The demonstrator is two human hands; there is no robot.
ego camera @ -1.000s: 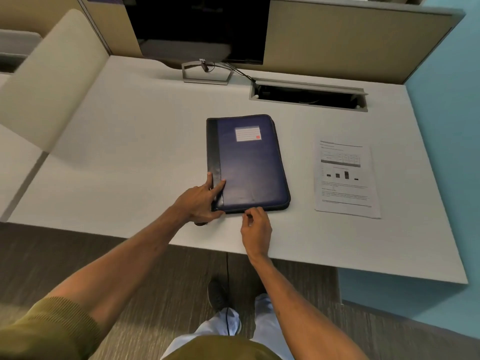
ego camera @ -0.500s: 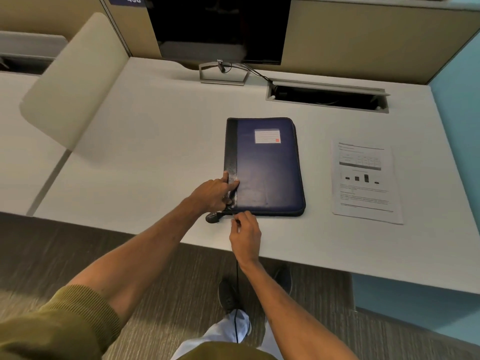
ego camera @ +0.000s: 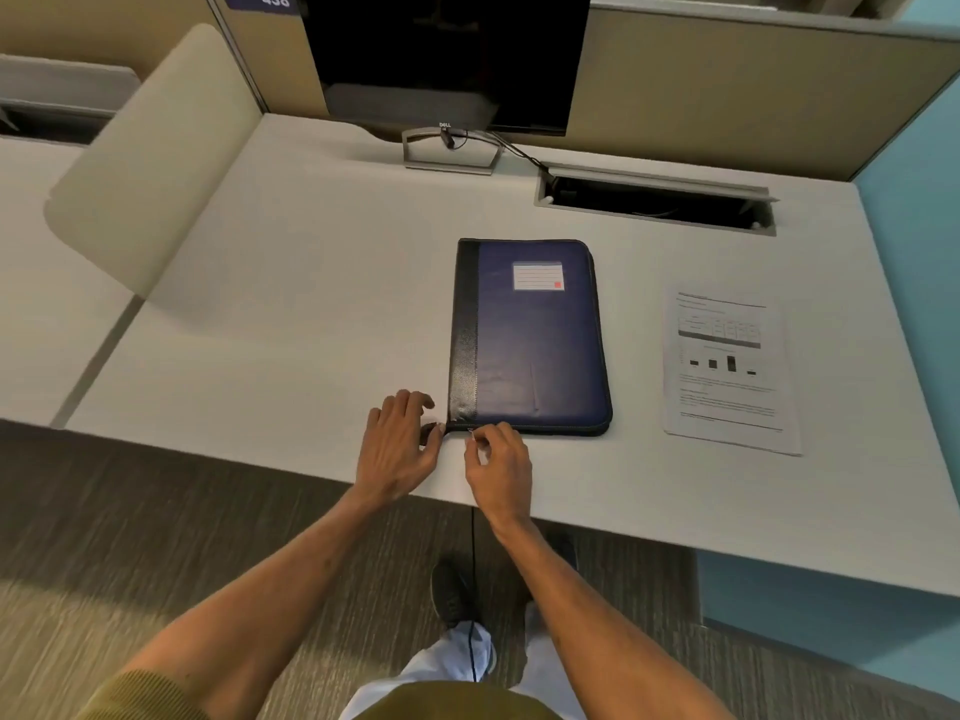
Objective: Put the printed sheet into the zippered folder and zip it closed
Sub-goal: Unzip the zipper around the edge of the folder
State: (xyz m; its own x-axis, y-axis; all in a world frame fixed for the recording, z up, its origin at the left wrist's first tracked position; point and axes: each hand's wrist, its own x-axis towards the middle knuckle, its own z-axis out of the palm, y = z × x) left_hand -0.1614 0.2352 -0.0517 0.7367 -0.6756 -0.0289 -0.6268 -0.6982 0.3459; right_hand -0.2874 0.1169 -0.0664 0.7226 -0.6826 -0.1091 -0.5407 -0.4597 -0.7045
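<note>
A dark blue zippered folder point(ego camera: 535, 345) with a black spine and a white label lies closed on the white desk point(ego camera: 311, 304). The printed sheet point(ego camera: 730, 371) lies flat to its right, apart from it. My left hand point(ego camera: 397, 446) sits at the folder's near-left corner, thumb and finger pinching the black zipper end tab there. My right hand point(ego camera: 498, 467) is at the folder's near edge, fingertips pinched on the small zipper pull.
A black monitor point(ego camera: 441, 59) on a stand is at the back of the desk. An open cable slot point(ego camera: 654, 205) lies behind the folder. A beige divider panel point(ego camera: 150, 163) stands at the left. The desk's front edge runs just under my hands.
My left hand has slid off the folder's cover to the tab at its near-left corner. My right hand stays at the near edge, now pinching the zipper pull. The head view has shifted.
</note>
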